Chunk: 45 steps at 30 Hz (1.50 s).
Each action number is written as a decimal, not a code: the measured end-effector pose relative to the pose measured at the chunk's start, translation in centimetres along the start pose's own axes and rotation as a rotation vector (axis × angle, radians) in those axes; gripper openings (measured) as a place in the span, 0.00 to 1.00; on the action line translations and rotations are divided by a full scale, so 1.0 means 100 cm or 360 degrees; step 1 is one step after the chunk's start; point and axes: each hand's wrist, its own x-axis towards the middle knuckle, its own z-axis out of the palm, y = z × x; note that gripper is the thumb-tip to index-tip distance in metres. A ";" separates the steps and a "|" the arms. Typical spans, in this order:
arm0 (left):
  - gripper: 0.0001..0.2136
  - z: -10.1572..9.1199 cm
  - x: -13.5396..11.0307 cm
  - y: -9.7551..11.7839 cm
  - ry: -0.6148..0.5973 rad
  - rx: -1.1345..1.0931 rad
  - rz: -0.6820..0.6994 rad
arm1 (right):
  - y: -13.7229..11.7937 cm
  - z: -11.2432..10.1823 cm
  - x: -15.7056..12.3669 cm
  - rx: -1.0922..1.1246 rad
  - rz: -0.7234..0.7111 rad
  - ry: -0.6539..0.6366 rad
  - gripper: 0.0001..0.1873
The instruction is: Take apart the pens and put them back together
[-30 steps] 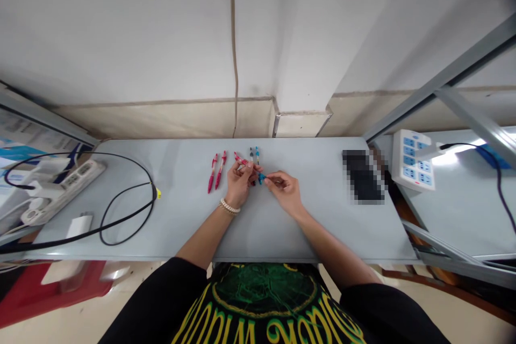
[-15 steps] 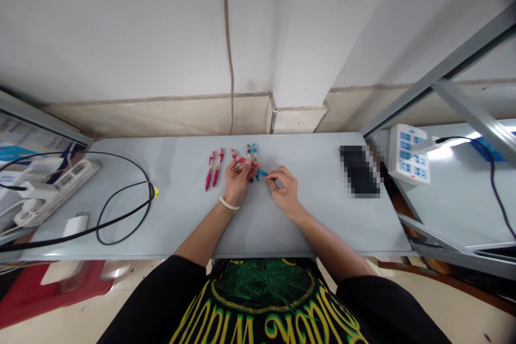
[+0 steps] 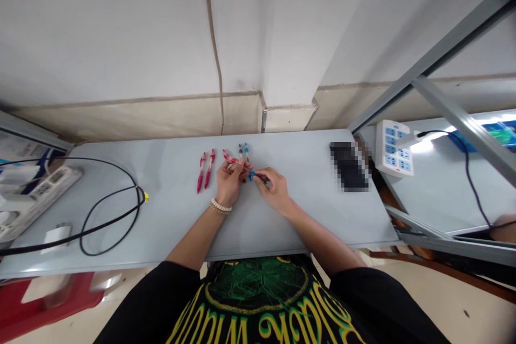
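Pinching, fingers clamped, a red plastic pen in the left hand, a blue plastic pen in the right hand.

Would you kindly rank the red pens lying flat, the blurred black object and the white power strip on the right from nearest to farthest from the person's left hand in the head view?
1. Red pens, just left of the left hand.
2. Blurred black object, at the table's right end.
3. White power strip, beyond the table, to the right.

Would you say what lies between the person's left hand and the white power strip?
The head view shows two red pens and a looped black cable between the left hand and the white power strip.
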 end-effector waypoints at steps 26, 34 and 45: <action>0.35 -0.003 0.004 0.004 0.0071 -0.0060 0.0040 | 0.002 0.001 -0.001 -0.0052 -0.0087 -0.0236 0.17; 0.33 -0.002 0.001 0.003 0.0002 0.0097 0.0147 | 0.003 0.000 0.000 -0.0011 0.0019 -0.0374 0.17; 0.24 -0.002 0.008 0.013 0.0205 -0.0219 0.0083 | 0.000 -0.008 0.004 0.0241 0.0211 -0.0388 0.15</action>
